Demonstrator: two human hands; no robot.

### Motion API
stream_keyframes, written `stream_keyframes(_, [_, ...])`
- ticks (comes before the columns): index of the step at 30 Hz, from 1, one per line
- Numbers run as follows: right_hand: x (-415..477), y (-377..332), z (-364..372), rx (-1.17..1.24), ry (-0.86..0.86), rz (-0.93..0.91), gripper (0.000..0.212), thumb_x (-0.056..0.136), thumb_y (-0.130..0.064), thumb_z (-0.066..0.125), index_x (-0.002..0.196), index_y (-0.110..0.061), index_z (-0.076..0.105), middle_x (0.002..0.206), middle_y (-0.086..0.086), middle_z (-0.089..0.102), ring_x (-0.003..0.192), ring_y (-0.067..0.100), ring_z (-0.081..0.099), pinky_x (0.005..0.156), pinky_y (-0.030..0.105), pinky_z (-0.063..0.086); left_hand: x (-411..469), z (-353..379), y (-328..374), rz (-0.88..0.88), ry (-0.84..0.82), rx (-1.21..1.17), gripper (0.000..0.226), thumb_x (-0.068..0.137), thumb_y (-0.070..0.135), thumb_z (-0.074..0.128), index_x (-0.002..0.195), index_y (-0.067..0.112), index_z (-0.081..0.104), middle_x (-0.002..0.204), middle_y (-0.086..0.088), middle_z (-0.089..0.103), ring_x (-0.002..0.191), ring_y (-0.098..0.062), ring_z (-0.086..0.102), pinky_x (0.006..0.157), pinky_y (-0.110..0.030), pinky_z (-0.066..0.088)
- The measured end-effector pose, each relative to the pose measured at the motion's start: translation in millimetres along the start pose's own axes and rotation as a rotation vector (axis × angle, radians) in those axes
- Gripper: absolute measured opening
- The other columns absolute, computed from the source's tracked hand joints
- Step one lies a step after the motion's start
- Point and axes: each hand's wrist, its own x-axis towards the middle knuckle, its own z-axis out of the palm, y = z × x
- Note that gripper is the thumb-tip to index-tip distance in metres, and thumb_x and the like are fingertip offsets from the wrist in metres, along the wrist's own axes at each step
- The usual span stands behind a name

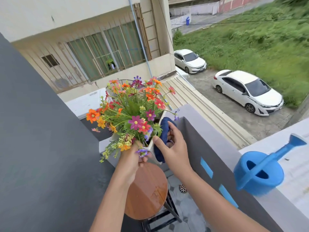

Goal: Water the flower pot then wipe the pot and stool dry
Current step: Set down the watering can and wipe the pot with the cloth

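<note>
A white pot (151, 145) full of bright orange, pink and red flowers (133, 108) is held up above a round brown wooden stool (147, 190). My left hand (132, 162) grips the pot from below on its near left side, partly hidden by stems. My right hand (173, 146) presses a dark blue cloth (163, 131) against the pot's right wall. Water drops glisten on the stool's seat. A blue watering can (258, 171) stands on the ledge at the right.
A grey balcony wall (209, 148) with blue tape marks runs along the right; a dark wall (33, 131) closes the left. A floor drain (182, 188) lies beside the stool's black legs. Beyond the balcony are a building, parked white cars and grass far below.
</note>
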Motion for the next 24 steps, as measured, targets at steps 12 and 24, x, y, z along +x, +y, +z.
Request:
stream_keyframes(12, [76.0, 6.5, -18.4, -0.112, 0.094, 0.009, 0.016, 0.088, -0.024, 0.062, 0.103, -0.020, 0.060, 0.086, -0.007, 0.054, 0.081, 0.013, 0.048, 0.077, 0.029, 0.036, -15.2, -2.6, 14.6, -0.039, -0.082, -0.148, 0.026, 0.098, 0.014, 0.037, 0.075, 0.012, 0.047, 0.055, -0.011, 0.060, 0.037, -0.011, 0.042, 0.042, -0.023, 0.027])
stream_keyframes(24, [-24.8, 5.3, 8.1, 0.010, -0.090, -0.132, 0.046, 0.084, -0.001, 0.067, 0.121, -0.028, 0.059, 0.100, -0.001, 0.065, 0.084, 0.015, 0.061, 0.074, 0.027, 0.048, 1.7, -7.9, 19.7, -0.010, -0.032, -0.193, 0.023, 0.093, 0.011, 0.038, 0.071, 0.014, 0.041, 0.057, -0.011, 0.054, 0.039, -0.012, 0.035, 0.040, -0.021, 0.027])
